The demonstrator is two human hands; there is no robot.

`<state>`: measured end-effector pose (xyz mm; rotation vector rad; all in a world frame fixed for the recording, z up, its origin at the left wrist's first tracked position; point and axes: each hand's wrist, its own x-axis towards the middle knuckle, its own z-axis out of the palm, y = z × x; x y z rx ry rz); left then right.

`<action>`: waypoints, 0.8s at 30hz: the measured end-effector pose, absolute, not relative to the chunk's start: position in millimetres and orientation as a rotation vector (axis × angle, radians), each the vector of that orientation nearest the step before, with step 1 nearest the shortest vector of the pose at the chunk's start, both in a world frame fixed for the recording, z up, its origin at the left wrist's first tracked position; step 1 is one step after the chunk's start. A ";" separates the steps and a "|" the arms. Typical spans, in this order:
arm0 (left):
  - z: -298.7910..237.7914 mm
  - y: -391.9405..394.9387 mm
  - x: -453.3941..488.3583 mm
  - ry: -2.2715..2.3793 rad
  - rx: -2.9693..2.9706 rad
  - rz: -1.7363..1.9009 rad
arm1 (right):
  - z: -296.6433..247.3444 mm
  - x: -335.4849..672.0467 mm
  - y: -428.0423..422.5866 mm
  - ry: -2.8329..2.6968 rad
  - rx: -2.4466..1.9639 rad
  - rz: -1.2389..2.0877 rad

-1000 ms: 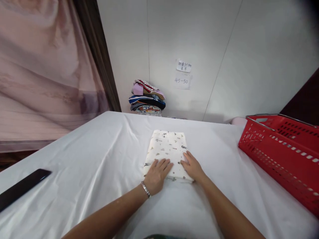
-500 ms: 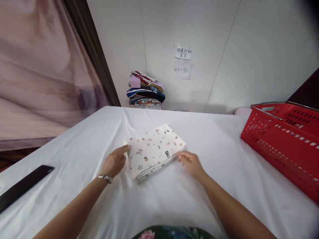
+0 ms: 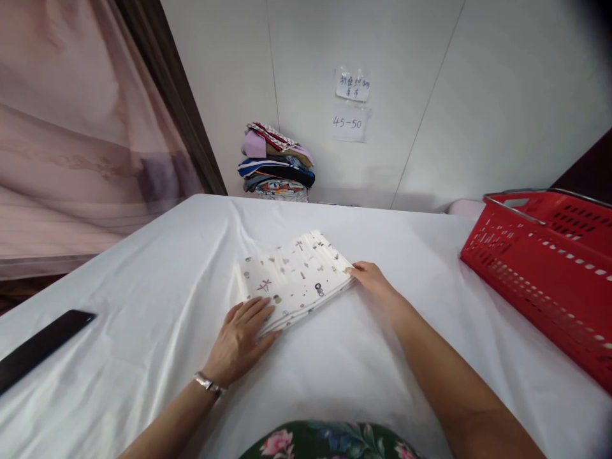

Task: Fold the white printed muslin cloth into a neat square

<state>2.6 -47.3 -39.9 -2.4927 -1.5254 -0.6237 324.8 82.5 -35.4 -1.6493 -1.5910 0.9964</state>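
Note:
A folded white cloth (image 3: 299, 271) printed with small plants and figures lies at the middle of the white-covered table. Its layered edge faces me. My left hand (image 3: 241, 338) rests on the near left corner, fingers stretched out over the top and thumb along the near edge; a silver bracelet circles that wrist. At the right corner, my right hand (image 3: 370, 277) pinches the cloth between thumb and fingers. Some of the right fingertips are hidden.
A red perforated basket (image 3: 535, 274) with metal handles stands on the right. A black phone-like slab (image 3: 45, 344) lies at the left. Behind the table is a stack of folded fabrics (image 3: 277, 162) by the wall, and a pink curtain (image 3: 71, 146) hangs at left.
My left hand has moved from the cloth's left edge to its near left corner and flattened there. The right hand has slid along the near edge to the right corner and grips it.

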 end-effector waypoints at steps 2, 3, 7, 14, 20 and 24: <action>-40.2 -49.1 -0.1 -1.503 -2.497 -0.585 | -35.7 324.7 86.0 -1.591 -1.647 1.026; -40.3 -49.7 -1.3 -1.485 -2.496 -0.580 | -35.8 325.1 87.4 -1.584 -1.644 1.040; -40.0 -50.8 -2.9 -1.432 -2.486 -0.624 | -37.4 328.2 91.7 -1.540 -1.639 1.109; -35.8 -52.4 -0.2 -1.416 -2.484 -0.732 | -29.4 329.0 94.3 -1.478 -1.577 1.202; -43.1 -58.8 -5.2 -1.469 -2.455 -0.795 | -27.3 323.6 87.0 -1.475 -1.558 1.361; -47.0 -61.7 -7.3 -1.484 -2.490 -0.817 | -33.0 325.7 86.8 -1.491 -1.616 1.389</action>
